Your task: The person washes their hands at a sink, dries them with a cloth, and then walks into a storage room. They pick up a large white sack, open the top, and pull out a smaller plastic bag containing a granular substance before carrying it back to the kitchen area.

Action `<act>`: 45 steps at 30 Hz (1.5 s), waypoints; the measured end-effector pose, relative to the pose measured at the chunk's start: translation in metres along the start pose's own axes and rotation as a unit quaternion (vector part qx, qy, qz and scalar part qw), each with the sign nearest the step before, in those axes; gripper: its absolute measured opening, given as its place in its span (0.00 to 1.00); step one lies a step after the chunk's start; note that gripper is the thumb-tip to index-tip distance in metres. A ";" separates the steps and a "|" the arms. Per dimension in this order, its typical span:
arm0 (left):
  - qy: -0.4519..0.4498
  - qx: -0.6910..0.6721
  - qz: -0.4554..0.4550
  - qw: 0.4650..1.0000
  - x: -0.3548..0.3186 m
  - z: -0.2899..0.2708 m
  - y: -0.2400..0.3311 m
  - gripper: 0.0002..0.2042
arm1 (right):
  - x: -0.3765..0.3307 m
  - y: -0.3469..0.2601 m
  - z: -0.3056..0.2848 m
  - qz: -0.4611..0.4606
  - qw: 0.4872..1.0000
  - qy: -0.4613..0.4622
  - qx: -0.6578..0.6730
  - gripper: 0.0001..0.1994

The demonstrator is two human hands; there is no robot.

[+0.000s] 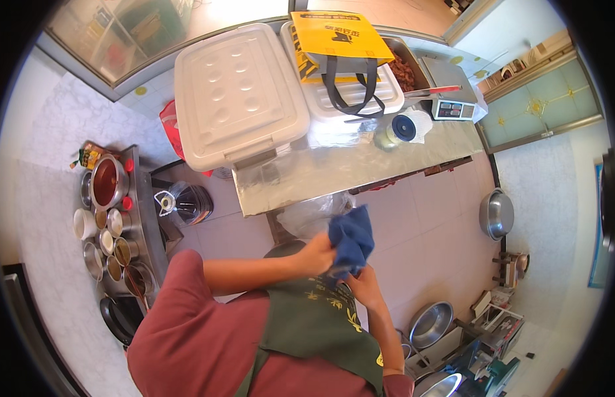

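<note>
Left hand [315, 255]: forearm comes in from the left, nearly level across the chest, fingers curled tight onto the lower left side of a crumpled blue cloth [352, 239]. Right hand [364, 286]: forearm rises from the lower right, elbow bent, fingers pinched up into the cloth's bottom edge. I see both hands closed on the same cloth, held in the air in front of the body, just near of the steel table's edge and above the tiled floor.

The cloth is one piece, dark blue, soft, bunched into folds, its upper part standing up above the left hand. I cannot tell whether it is wet.

Count on the long shiny steel table [334, 173], far side: two white lidded plastic boxes, the large one [238, 89] to the left, the smaller one [353, 92] to the right with one yellow bag with black handles [339, 41] lying on top. One steel tray of brown food [405, 69] sits right of that, one grey scale [453, 99] beyond, one white jug with a blue lid [405, 127] on its side.

On the left, a narrow counter carries a row of small pots and cups [109, 231], about ten, the largest a steel pot of red sauce [107, 182].

On the floor at right I count one steel bowl [496, 213] far and one steel basin [431, 324] near.
</note>
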State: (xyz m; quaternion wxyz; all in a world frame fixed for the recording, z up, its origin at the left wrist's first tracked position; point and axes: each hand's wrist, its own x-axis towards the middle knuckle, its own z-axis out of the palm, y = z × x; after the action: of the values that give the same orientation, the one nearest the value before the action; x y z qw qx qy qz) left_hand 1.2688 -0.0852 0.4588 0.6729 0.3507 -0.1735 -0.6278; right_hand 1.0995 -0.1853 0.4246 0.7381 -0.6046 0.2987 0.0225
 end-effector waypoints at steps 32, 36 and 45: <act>-0.371 0.759 -0.048 0.533 0.188 0.056 -0.136 0.22 | -0.177 0.295 -0.248 0.120 0.875 0.345 -0.317 0.13; -0.342 0.708 -0.137 0.602 0.275 0.113 -0.220 0.21 | -0.236 0.291 -0.318 0.102 0.879 0.436 -0.165 0.13; -0.156 0.710 -0.496 0.475 0.438 0.002 -0.397 0.11 | -0.360 0.420 -0.476 0.189 0.772 0.607 -0.029 0.12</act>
State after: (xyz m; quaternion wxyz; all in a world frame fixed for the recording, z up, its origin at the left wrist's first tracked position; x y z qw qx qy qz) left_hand 1.0462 -0.4956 0.0955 -0.2683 0.6326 -0.4588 -0.5633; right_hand 0.4418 -0.3859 0.1806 0.3664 -0.4456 0.7916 -0.2014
